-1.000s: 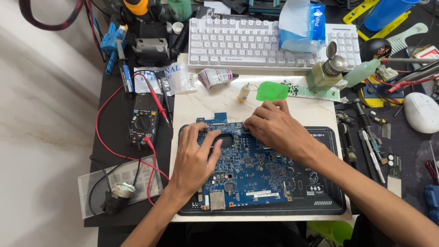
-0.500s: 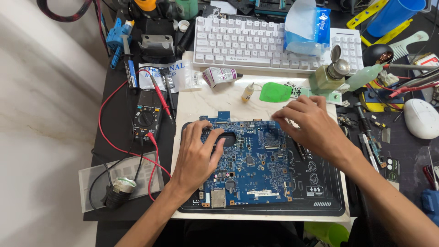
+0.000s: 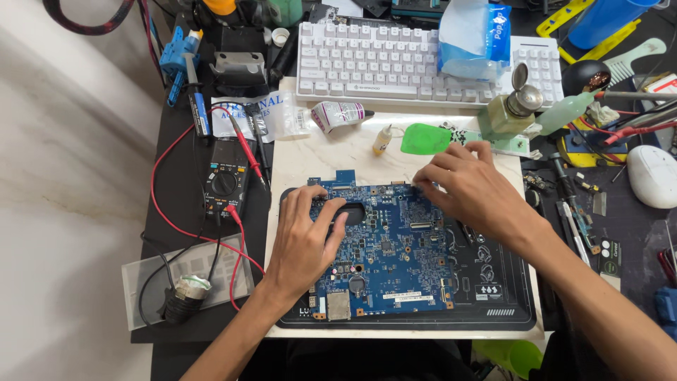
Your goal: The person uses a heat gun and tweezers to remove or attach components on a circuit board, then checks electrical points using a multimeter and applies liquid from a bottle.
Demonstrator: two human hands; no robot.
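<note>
Blue circuit board [image 3: 395, 254] lies on black mat [image 3: 508, 310] w/ left hand [image 3: 307, 243] flat, fingers spread on board's left part, right hand [image 3: 469, 190] loosely curled, empty, at its top-right edge.

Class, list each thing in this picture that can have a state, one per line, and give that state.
left hand: flat on the circuit board, holding nothing
right hand: fingertips at the board's top edge; what it grips cannot be told
circuit board: bare, lying flat on black mat
multimeter: red lead plugged in
pump bottle: lid flipped up
</note>
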